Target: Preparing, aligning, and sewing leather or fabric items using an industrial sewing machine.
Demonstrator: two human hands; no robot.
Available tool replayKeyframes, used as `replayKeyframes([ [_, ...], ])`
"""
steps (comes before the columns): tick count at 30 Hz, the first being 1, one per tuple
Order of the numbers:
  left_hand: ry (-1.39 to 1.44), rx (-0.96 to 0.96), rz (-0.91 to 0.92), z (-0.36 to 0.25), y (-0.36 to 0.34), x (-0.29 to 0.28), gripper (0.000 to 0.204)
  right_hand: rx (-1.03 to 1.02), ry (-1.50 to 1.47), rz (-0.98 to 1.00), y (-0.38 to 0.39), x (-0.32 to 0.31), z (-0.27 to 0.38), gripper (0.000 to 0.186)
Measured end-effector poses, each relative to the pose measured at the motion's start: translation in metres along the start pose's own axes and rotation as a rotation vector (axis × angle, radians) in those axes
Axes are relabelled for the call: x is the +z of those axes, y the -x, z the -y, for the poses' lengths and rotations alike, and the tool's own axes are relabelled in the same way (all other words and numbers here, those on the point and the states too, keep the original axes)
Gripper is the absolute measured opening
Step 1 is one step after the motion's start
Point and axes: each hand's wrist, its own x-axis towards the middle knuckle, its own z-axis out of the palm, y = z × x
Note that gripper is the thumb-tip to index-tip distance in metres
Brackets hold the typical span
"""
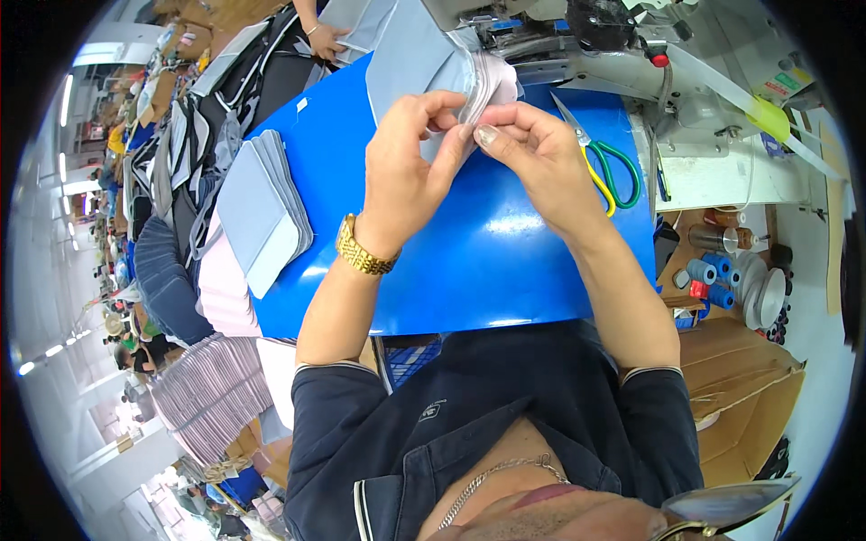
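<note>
Soft grey fabric piece (pixel 410 54) with a pale pink edge lies over the glossy blue tabletop (pixel 487 261); my left hand (pixel 406 167) and right hand (pixel 532 158) each keep a grip pinched tight on that edge.

A blue sheet (pixel 469 261) covers the desk. On it, a stack of grey fabric pieces (pixel 262 212) lies at left and green-and-yellow-handled scissors (pixel 606 171) at right. Blue thread spools (pixel 711 275) sit beyond the edge, beside what may be a white sewing machine (pixel 686 81).

Garment sewing workshop: sewing machine (pixel 631 54) at blue table (pixel 505 270), stacked cut fabric pcs (pixel 266 207), thread spools (pixel 713 279), scissors (pixel 606 167).
</note>
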Motion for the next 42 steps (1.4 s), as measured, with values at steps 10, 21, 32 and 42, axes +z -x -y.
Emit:
replayKeyframes([
  [10,-0.460,0.293,0.038,-0.010,0.003,0.007,0.054,-0.053,-0.245,-0.014,-0.007,0.008,0.004,0.020],
  [21,-0.798,0.603,0.103,-0.002,-0.034,-0.015,0.054,0.091,0.589,-0.101,-0.027,-0.006,-0.002,0.048],
  [32,-0.503,0.341,0.128,-0.013,-0.025,0.008,0.031,-0.023,0.347,0.010,-0.042,-0.009,-0.059,0.047],
  [42,-0.433,0.163,-0.152,0.002,-0.026,0.053,0.026,-0.059,0.317,-0.005,-0.056,-0.013,-0.064,0.051],
])
